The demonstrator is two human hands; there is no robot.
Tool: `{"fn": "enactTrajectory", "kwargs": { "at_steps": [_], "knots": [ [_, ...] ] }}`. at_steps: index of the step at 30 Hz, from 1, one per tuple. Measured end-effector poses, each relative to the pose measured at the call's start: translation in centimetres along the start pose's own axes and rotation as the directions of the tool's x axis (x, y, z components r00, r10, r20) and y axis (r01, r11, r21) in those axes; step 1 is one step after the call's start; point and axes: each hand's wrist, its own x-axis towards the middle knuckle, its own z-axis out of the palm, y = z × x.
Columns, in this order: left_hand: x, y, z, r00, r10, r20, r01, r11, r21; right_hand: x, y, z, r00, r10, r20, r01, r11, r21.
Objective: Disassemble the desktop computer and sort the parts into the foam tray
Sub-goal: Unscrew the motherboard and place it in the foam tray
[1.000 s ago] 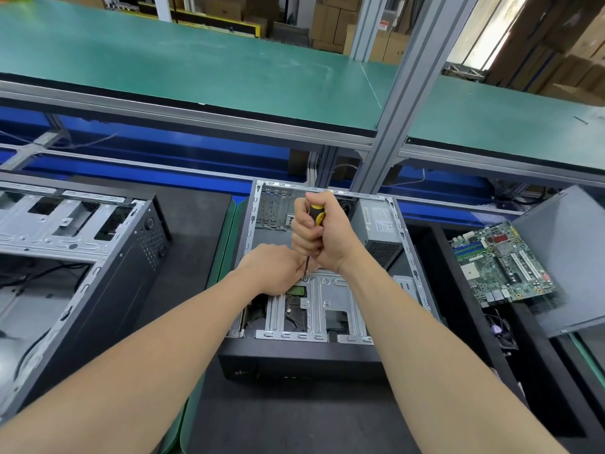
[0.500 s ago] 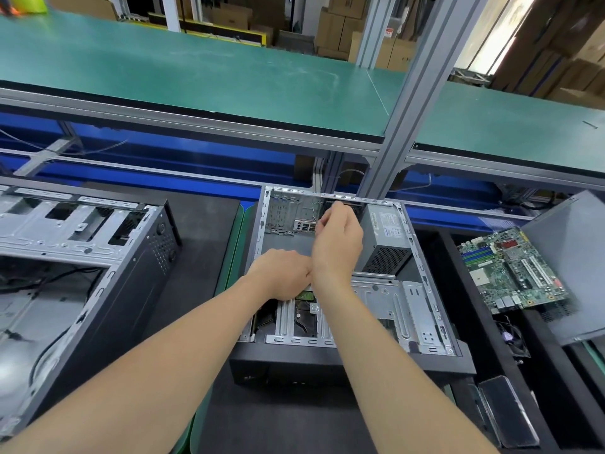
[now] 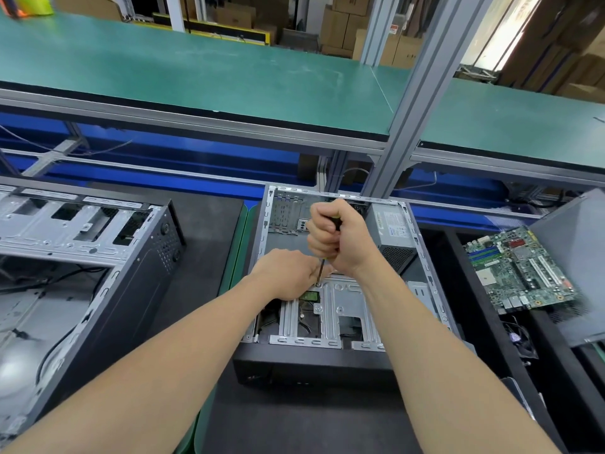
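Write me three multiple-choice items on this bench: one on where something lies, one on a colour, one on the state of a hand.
1. Where does the motherboard lie relative to the open case under the hands?
A. inside it
B. to its right
C. to its left

2. What colour is the top of the upper shelf?
A. green
B. red
C. white

3. What is the right hand doing?
A. lying open and flat
B. gripping a screwdriver
C. lifting the power supply

Answers:
1 B: the board lies beyond the case's right wall.
2 A: the shelf's mat is green all along.
3 B: the fingers are curled round the handle, and the tip points down into the case.
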Motion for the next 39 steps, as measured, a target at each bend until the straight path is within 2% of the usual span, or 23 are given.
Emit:
{"fn": "enactTrajectory", "kwargs": {
  "at_steps": [4,7,9,11,14,16,18,23,27,30,32,34,36,37,39],
  "knots": [
    [0.0,0.0,0.2,0.999,0.023,-0.042,-0.023,1.000,0.007,0.1,-0.2,-1.1,1.000,-0.005,0.006,0.004,0.996,0.093],
    [0.2,-0.1,0.3,1.000,-0.003,-0.029,0.004,1.000,0.019,0.1,0.2,-0.3,0.996,-0.050,-0.069,0.047,0.998,-0.047],
    [0.3,-0.1,0.4,1.000,-0.022,-0.011,0.022,1.000,0.010,-0.3,0.6,0.7,0.978,-0.114,-0.172,0.090,0.986,-0.142],
    [0.4,-0.2,0.5,1.000,-0.013,-0.012,0.013,1.000,-0.003,-0.9,0.8,1.4,0.930,-0.172,-0.324,0.127,0.980,-0.156],
    [0.6,-0.3,0.7,0.999,0.007,-0.037,-0.007,1.000,-0.006,-1.3,0.9,2.0,0.811,-0.169,-0.559,0.143,0.986,-0.091],
    [0.5,-0.3,0.7,0.999,0.013,-0.049,-0.013,1.000,-0.008,-1.2,1.1,2.5,0.768,-0.183,-0.614,0.129,0.983,-0.132],
    [0.5,-0.3,0.7,0.999,0.006,-0.041,-0.006,1.000,-0.013,-1.2,1.4,3.0,0.797,-0.192,-0.573,0.151,0.981,-0.119],
    [0.4,-0.1,0.5,1.000,-0.006,-0.018,0.006,1.000,0.002,-1.1,1.5,1.9,0.919,-0.177,-0.351,0.192,0.981,0.009],
    [0.3,0.0,0.3,1.000,-0.003,-0.016,0.003,1.000,0.019,-0.4,0.9,0.2,0.986,-0.112,-0.121,0.116,0.993,0.029],
    [0.2,0.0,0.3,0.999,0.002,-0.038,-0.001,1.000,0.016,0.2,0.4,-0.3,0.997,-0.021,0.080,0.020,1.000,0.010],
    [0.2,-0.1,0.2,0.999,0.005,-0.036,-0.004,1.000,0.012,0.5,0.0,-0.4,0.987,0.027,0.159,-0.028,1.000,0.004],
    [0.2,-0.1,0.2,1.000,0.012,-0.029,-0.012,1.000,0.018,0.7,-0.2,-0.3,0.982,0.050,0.182,-0.054,0.998,0.015],
    [0.1,-0.2,0.2,0.999,0.018,-0.027,-0.017,1.000,0.026,0.6,-0.3,0.0,0.989,0.032,0.142,-0.033,0.999,0.007],
    [0.1,-0.1,0.2,0.999,0.020,-0.025,-0.019,1.000,0.024,0.4,-0.2,0.2,0.997,0.005,0.071,-0.003,0.999,-0.032],
    [0.1,-0.1,0.3,1.000,0.022,-0.021,-0.022,1.000,0.006,-0.4,0.2,0.9,0.978,-0.099,-0.183,0.065,0.981,-0.185]
  ]
}}
